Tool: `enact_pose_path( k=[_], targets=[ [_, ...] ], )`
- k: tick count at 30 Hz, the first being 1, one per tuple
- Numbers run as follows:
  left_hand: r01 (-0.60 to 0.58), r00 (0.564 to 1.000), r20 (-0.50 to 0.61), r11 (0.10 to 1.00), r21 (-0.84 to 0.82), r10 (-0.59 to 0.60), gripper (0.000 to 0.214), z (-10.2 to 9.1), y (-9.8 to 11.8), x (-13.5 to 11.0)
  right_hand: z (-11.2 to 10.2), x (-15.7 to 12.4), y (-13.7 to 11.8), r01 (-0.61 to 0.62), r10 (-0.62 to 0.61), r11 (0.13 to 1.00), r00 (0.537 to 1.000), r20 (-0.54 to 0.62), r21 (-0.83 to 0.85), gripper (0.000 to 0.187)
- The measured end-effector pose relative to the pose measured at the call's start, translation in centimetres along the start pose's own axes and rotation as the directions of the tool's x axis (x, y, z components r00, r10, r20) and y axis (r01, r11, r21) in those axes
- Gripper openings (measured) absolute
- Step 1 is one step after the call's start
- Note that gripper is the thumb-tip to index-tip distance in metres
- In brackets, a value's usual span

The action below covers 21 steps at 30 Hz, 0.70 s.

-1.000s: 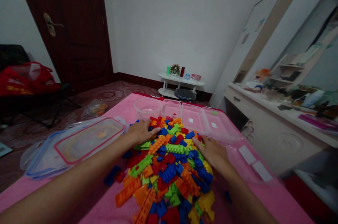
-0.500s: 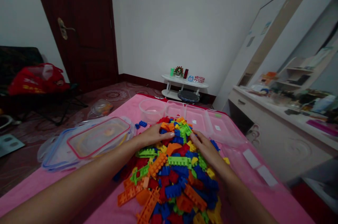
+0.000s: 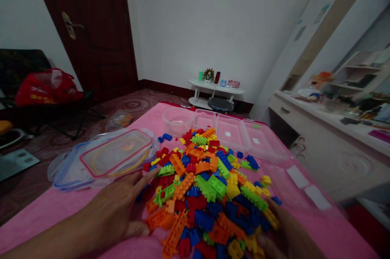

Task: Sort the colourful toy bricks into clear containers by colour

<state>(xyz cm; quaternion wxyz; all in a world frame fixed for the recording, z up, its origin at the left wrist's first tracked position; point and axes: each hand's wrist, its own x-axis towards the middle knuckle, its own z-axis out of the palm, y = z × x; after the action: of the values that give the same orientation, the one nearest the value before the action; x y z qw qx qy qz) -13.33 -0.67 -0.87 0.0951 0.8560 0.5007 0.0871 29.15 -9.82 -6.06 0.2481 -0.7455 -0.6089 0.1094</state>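
Observation:
A big heap of plastic building bricks (image 3: 207,186) in red, blue, green, orange and yellow lies on a pink cloth (image 3: 45,218). My left hand (image 3: 117,206) rests flat on the cloth at the heap's near left edge, fingers spread and touching bricks. My right hand (image 3: 288,236) lies at the heap's near right edge, fingers stretched against the bricks, partly cut off by the frame. Neither hand holds anything.
Stacked clear lids (image 3: 106,159) with red and blue rims lie to the left. A round clear tub (image 3: 176,120) and several clear rectangular containers (image 3: 243,139) stand behind the heap. A white dresser (image 3: 329,145) is on the right, a small white shelf (image 3: 215,92) by the far wall.
Both hands have pulled back from the far top of the heap to its near sides. The bricks have spread out wider and flatter.

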Motion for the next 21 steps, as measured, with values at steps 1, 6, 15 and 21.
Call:
enact_pose_path(
  k=[1, 6, 15, 21],
  targets=[
    [0.012, 1.0, 0.004, 1.0, -0.01, -0.012, 0.098, 0.7, 0.1, 0.0, 0.3, 0.4, -0.2, -0.039, 0.038, 0.998, 0.999, 0.018, 0.054, 0.07],
    [0.018, 0.999, 0.048, 0.979, -0.201, -0.009, 0.115, 2.7, 0.2, 2.3, 1.2, 4.2, -3.3, -0.19, 0.093, 0.876, 0.968, 0.231, 0.444, 0.074],
    [-0.001, 0.989, 0.103, 0.708, -0.706, 0.104, 0.121, 3.2, 1.9, 6.8, 2.9, 7.7, -7.8, -0.43, -0.094, 0.437, 0.852, 0.515, 0.79, 0.087],
    [-0.09, 0.96, 0.057, 0.497, -0.863, 0.273, 0.106, 1.7, 4.3, 9.4, 2.2, 8.8, -11.9, -0.373, -0.266, 0.422, 0.821, 0.506, 0.826, 0.079]
  ],
)
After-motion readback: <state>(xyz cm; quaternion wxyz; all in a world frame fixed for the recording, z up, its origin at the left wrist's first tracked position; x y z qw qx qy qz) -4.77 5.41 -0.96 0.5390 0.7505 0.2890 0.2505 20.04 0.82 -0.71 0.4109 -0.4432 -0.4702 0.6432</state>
